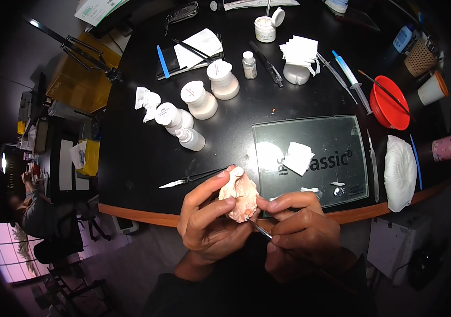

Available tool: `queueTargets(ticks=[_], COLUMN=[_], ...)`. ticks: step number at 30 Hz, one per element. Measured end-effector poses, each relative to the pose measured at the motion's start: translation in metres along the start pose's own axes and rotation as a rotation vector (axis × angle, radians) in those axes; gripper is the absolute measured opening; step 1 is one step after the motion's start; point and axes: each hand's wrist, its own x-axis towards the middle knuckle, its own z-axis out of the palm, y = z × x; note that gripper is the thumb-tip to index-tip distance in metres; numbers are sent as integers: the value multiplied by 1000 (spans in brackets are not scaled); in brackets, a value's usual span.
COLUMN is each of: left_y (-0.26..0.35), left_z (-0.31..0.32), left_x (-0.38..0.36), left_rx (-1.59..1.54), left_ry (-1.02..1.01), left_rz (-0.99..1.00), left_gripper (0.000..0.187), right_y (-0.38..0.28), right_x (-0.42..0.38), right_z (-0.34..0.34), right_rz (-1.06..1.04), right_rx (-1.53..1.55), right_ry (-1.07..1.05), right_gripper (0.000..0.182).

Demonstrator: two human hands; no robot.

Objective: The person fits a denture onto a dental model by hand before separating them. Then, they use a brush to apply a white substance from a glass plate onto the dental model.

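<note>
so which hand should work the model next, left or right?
Right, probably. The right hand already holds the tool with its tip at the model; the left hand is busy gripping the model.

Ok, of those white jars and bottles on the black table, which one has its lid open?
The wide jar at the far edge: its cap is flipped up to its right. The bottles grouped left of the glass slab are all capped.

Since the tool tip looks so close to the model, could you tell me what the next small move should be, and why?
Probably ease the thin instrument a touch upward onto the lower edge of the dental cast. The right hand pinches it like a pen with its tip just under the cast, which the left hand grips from the side.
</note>
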Motion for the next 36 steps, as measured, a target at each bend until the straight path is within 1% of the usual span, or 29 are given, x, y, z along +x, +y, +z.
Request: queueTargets(ticks=[15,27,32,35,36], left_y=[-1,0,-1,1,2], left_z=[-2,-2,-1,4,4], left_x=[0,0,-1,4,4], left_rx=[2,4,-6,-71,-68], left_ry=[-14,-9,-5,96,98], left_rz=[1,-3,-6,-5,-4], left_gripper=[66,64,64,54,54], right_y=[0,1,0,0,0], right_x=[1,-1,1,2,2], right_z=[-4,-1,-4,-5,-6], right_rz=[-22,-6,-6,-14,-19], right_rx=[-20,-5,-4,-4,-1], right_ry=[-52,-26,-49,-66,-71], right_gripper=[14,14,15,15,15])
